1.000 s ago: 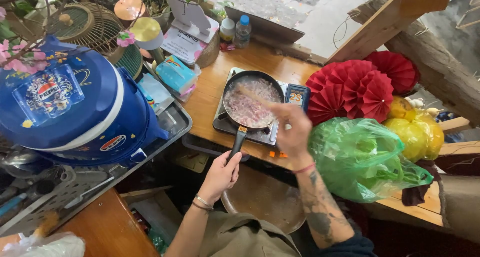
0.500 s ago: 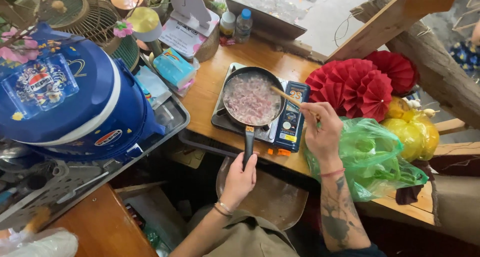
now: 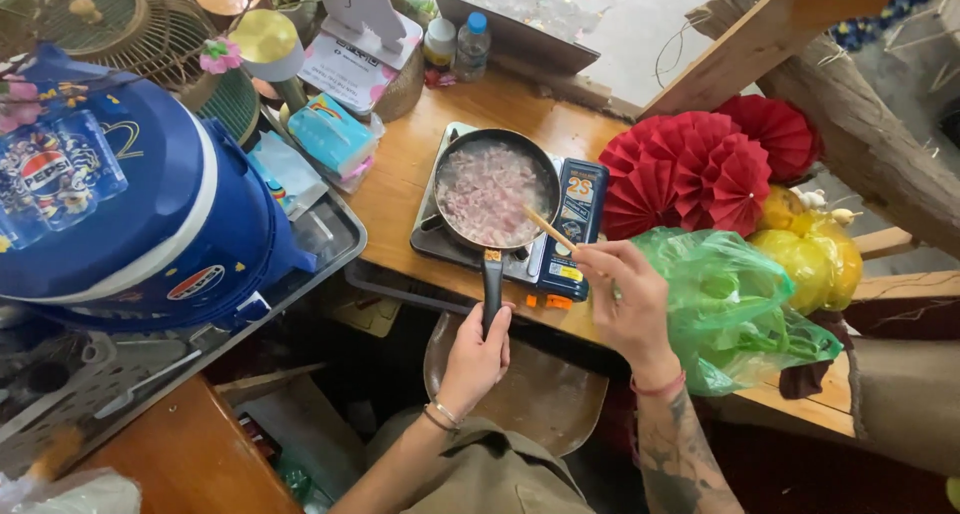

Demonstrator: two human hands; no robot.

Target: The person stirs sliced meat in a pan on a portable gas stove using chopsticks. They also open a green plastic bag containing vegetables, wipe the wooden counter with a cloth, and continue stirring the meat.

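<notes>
My left hand (image 3: 478,349) is closed around the black handle of the frying pan (image 3: 497,189), steadying it on the small portable stove (image 3: 560,244) that sits on the wooden counter (image 3: 400,174). My right hand (image 3: 625,299) is pinched shut on a pair of wooden chopsticks (image 3: 548,228), whose tips reach over the pan's near rim toward the pinkish chopped meat (image 3: 485,189) spread across the bottom. The pan rests near the counter's front edge with its handle jutting out over the gap toward me, so I judge that a hard pull or a bump from my left wrist could drag it off the burner and tip the contents. The green plastic bag (image 3: 730,304) lies just beside my right hand and close to the stove; a careless sweep of my forearm might push it against the hot side. Stirring too briskly could also flick bits of meat over the low rim onto the stove top.
</notes>
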